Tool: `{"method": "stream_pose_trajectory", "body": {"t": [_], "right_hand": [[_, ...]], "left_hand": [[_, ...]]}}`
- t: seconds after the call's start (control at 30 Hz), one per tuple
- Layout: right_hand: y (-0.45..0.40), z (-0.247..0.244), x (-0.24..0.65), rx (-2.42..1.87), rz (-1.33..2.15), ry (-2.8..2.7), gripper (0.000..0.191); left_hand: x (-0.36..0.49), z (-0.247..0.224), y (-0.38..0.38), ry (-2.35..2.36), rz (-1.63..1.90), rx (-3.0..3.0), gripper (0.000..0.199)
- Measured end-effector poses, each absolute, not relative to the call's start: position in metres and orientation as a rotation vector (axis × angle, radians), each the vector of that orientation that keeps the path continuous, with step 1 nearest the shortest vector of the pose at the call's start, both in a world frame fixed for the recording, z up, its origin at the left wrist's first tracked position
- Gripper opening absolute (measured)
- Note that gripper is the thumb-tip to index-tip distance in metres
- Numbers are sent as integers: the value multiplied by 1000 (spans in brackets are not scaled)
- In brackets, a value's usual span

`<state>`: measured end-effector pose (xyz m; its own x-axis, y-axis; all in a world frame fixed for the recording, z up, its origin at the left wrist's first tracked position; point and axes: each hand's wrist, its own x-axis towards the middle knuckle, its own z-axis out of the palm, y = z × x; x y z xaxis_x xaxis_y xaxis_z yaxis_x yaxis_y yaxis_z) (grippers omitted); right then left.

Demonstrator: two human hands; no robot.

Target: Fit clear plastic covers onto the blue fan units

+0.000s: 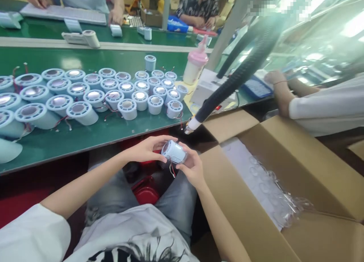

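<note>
Above my lap I hold a light blue cylindrical housing between both hands, tilted on its side, with thin red and white wires hanging from it. My left hand grips its left end, thumb below and fingers over the top. Around the right end curls my right hand, where something clear seems to cover the housing. Just above my hands is the metal tip of a black flexible hose, touching neither hand. Many similar blue housings stand in rows on the green table.
An open cardboard box on my right contains clear plastic pieces. Behind the hose are a pink-capped bottle and a white box. Co-workers sit across the table; another person's arm reaches in at right.
</note>
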<state>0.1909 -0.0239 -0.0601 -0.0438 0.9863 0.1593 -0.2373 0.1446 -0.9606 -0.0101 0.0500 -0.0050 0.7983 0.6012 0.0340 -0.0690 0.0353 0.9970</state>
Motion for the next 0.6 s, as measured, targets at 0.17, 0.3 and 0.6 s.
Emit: {"method": "stream_pose_trajectory", "body": {"t": [0.17,0.3,0.6], "right_hand": [[8,-92,199,-852,1107,-1042,57],[21,-98,203,-801,1084,-1051,55],[1,-66,203,-875,1118,-1323,56]], "left_hand": [[16,-19,99,400,436,1516,67],[21,-20,110,434,416,1510,68],[-3,13,69,699,300,1459,59]]}}
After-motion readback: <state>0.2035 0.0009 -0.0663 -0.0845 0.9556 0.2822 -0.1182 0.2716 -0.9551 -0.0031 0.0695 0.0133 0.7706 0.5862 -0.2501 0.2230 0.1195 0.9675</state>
